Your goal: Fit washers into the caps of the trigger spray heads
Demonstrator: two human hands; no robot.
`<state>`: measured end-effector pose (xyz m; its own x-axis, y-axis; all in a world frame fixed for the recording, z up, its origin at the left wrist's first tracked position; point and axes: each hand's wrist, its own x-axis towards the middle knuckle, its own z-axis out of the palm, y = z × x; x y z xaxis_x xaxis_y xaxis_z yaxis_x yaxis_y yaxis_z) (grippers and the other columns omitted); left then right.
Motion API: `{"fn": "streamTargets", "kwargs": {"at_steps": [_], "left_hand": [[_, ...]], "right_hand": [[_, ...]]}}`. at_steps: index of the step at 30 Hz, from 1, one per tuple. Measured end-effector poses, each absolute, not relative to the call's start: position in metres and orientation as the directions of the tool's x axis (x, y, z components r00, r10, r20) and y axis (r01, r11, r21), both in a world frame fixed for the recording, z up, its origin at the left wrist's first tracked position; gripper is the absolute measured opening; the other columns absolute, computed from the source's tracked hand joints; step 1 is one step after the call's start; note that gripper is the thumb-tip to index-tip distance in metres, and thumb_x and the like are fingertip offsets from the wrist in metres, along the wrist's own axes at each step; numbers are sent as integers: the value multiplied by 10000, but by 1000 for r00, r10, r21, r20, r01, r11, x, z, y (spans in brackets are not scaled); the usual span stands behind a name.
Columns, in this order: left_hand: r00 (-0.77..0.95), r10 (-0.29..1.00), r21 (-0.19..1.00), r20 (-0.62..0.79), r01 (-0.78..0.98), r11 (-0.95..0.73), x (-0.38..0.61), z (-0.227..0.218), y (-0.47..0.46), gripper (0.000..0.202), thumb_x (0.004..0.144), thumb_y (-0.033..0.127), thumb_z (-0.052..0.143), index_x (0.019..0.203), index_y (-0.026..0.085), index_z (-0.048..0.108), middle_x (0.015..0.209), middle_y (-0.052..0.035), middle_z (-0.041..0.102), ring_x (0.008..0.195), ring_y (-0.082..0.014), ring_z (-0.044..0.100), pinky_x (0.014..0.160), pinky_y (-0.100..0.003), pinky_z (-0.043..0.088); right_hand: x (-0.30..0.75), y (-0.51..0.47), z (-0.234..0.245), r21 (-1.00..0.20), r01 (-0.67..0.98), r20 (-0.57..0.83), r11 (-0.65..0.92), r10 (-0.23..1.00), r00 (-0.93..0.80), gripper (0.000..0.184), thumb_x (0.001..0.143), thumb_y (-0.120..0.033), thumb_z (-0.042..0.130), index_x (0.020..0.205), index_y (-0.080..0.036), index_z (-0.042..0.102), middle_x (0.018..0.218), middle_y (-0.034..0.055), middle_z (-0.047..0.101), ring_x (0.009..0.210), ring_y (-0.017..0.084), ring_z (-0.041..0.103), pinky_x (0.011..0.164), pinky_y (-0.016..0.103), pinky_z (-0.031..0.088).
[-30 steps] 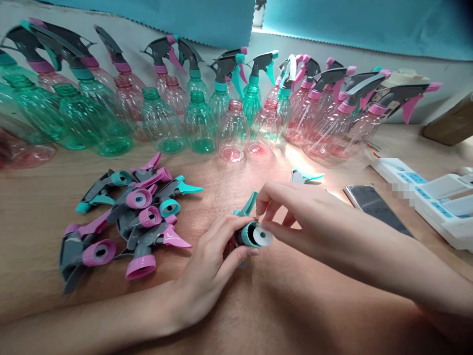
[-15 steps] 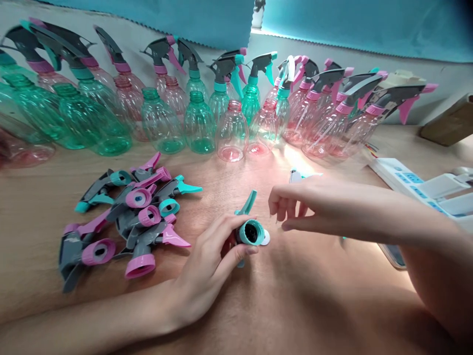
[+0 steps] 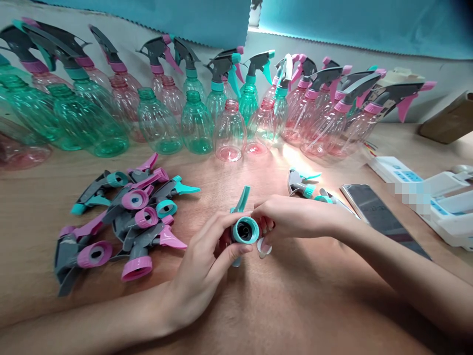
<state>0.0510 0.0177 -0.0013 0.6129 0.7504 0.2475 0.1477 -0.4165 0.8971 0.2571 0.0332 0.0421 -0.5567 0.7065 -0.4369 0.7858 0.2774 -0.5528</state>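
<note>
My left hand (image 3: 210,251) is closed around a grey trigger spray head (image 3: 242,199). Its round teal collar (image 3: 245,230) faces up toward me, showing the dark inside, and its teal trigger points away. Curled close to the collar's right side, my right hand (image 3: 291,217) has its thumb on a small white disc (image 3: 264,246) and its other fingers partly hidden. Left of my hands lies a heap of spray heads (image 3: 142,217) with pink or teal collars and triggers. Two more grey and teal spray heads (image 3: 301,183) lie beyond my right wrist.
A row of green and pink clear bottles (image 3: 197,123) lines the back of the table, some capped with spray heads, some with open necks. To the right are a phone (image 3: 384,217), a white power strip (image 3: 443,212) and a brown box (image 3: 449,118). Blue cloth (image 3: 362,24) hangs behind.
My right hand has come left and down to the white disc beside the collar, uncovering the phone and the spray heads on the right. The left hand keeps its hold.
</note>
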Motion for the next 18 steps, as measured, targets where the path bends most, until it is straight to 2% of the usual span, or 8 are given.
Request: {"fn": "streamTargets", "kwargs": {"at_steps": [8, 12, 16, 18], "left_hand": [[606, 765, 895, 220, 186, -405, 51, 1, 16, 194, 915, 283, 542, 1098, 220, 567, 907, -7, 582, 772, -155, 539, 701, -266, 428], [604, 772, 910, 198, 180, -374, 52, 2, 15, 178, 914, 280, 542, 1083, 227, 562, 888, 1, 576, 741, -146, 525, 703, -270, 426], [617, 766, 916, 181, 178, -360, 52, 1, 15, 199, 914, 273, 544, 1110, 242, 556, 917, 0, 583, 756, -148, 525, 699, -265, 425], [622, 761, 913, 186, 177, -367, 52, 0, 15, 198, 915, 270, 543, 1112, 250, 554, 916, 4, 580, 768, -147, 527, 707, -260, 424]], "right_hand": [[275, 31, 71, -585, 770, -367, 254, 764, -531, 164, 802, -363, 636, 828, -203, 667, 743, -33, 666, 665, 112, 586, 552, 224, 396], [283, 27, 95, -688, 687, -236, 235, 823, -517, 197, 793, -404, 660, 805, -208, 687, 711, -36, 659, 654, 112, 578, 519, 227, 389], [275, 20, 95, -822, 518, -100, 239, 834, -543, 165, 837, -330, 630, 892, -180, 674, 838, -6, 705, 770, 124, 635, 627, 227, 467], [267, 15, 89, -843, 472, -52, 258, 834, -549, 162, 855, -309, 610, 931, -172, 649, 891, 3, 708, 805, 120, 646, 672, 225, 482]]}}
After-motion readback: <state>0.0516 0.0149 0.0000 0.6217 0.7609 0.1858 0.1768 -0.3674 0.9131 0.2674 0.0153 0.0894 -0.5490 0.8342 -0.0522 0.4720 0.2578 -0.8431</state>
